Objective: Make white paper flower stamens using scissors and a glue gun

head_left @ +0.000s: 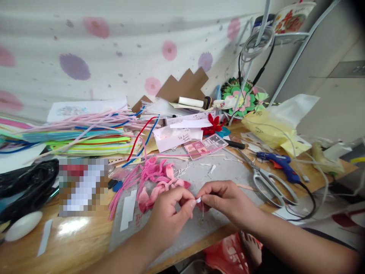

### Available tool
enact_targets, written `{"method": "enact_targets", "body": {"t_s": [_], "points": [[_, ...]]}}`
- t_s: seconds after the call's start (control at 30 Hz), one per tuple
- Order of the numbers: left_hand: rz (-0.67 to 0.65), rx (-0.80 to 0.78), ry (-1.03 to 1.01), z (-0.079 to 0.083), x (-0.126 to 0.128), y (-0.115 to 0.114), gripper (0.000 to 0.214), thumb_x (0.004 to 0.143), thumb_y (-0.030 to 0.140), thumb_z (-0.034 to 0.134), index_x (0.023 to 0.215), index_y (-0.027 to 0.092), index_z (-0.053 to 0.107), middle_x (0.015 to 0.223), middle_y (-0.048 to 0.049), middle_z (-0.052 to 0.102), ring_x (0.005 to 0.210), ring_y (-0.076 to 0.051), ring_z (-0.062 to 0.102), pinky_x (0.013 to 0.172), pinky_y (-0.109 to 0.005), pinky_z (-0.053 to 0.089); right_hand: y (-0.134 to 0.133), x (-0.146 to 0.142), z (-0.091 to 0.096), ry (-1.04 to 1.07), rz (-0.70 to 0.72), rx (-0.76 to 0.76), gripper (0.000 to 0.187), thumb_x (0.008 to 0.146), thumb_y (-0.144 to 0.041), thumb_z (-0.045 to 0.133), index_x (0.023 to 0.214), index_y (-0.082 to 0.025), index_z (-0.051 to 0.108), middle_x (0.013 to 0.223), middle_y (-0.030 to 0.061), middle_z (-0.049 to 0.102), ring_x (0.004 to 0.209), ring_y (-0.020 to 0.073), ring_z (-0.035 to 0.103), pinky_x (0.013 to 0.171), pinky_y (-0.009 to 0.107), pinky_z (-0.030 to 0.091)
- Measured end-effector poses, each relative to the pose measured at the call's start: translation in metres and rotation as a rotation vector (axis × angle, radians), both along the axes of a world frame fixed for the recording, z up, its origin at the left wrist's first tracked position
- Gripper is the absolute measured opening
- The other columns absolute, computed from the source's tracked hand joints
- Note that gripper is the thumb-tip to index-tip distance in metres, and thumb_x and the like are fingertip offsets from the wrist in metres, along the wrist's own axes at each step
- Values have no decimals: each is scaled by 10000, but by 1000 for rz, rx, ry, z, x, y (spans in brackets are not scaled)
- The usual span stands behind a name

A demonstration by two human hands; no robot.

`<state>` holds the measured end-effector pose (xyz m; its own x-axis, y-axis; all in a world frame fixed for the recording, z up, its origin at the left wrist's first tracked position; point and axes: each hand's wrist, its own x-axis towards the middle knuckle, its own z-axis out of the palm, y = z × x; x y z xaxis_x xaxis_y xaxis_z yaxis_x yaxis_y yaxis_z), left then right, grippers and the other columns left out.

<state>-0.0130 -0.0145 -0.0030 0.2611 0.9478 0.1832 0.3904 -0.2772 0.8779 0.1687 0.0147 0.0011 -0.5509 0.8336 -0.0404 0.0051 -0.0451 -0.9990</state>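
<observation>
Both my hands meet over a grey mat point(219, 171) at the table's front edge. My left hand point(168, 217) and my right hand point(225, 199) pinch a small white piece point(198, 199) between their fingertips; a bit of pink shows under my right fingers, and a thin wire hangs below. Just behind my left hand lies a heap of pink petal shapes and pink pipe cleaners point(156, 180).
Large scissors point(266, 182) and a blue glue gun point(281, 163) with its black cord lie right of my hands. Coloured paper sheets and pipe cleaners point(85, 133) are stacked at the left. A black bag point(25, 186), paper flowers point(242, 97), a yellow bag point(270, 129) and a wire rack point(285, 34) surround them.
</observation>
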Motion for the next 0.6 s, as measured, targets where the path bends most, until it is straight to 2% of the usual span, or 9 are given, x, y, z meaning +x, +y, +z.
{"method": "enact_targets", "body": {"t_s": [0.13,0.23,0.33,0.47,0.6], "points": [[11,-42,-34,-1,0,1,182,831,182,490,659,188,552,572,35,548,551,-114,500,539,-226,395,-1,1,-3,123,2,-107,257,723,-357,710,855,-144,652,687,1,631,625,109,570,613,245,441],[13,-39,-41,0,1,0,183,821,174,491,646,187,545,563,37,536,545,-112,485,531,-226,386,-2,0,-2,56,-38,-53,255,695,-360,742,749,-148,613,631,-20,600,578,94,529,574,231,412],[-1,-50,-52,0,2,0,158,813,186,507,665,182,563,575,31,546,556,-116,496,538,-230,397,-3,0,-2,-13,-72,18,250,735,-373,702,687,-155,590,595,-21,587,557,94,511,562,233,402],[-12,-39,-80,0,4,-1,46,775,196,561,759,177,600,628,16,592,609,-133,538,584,-248,439,-5,0,-3,-17,-67,40,238,761,-367,670,689,-156,586,609,-16,583,571,98,519,574,233,411],[-29,-17,-69,-1,5,-1,118,805,175,526,704,178,588,607,18,587,590,-125,536,584,-243,433,-7,-1,-3,-25,-46,53,236,791,-368,630,701,-157,577,610,-16,569,568,99,514,578,236,415]]}}
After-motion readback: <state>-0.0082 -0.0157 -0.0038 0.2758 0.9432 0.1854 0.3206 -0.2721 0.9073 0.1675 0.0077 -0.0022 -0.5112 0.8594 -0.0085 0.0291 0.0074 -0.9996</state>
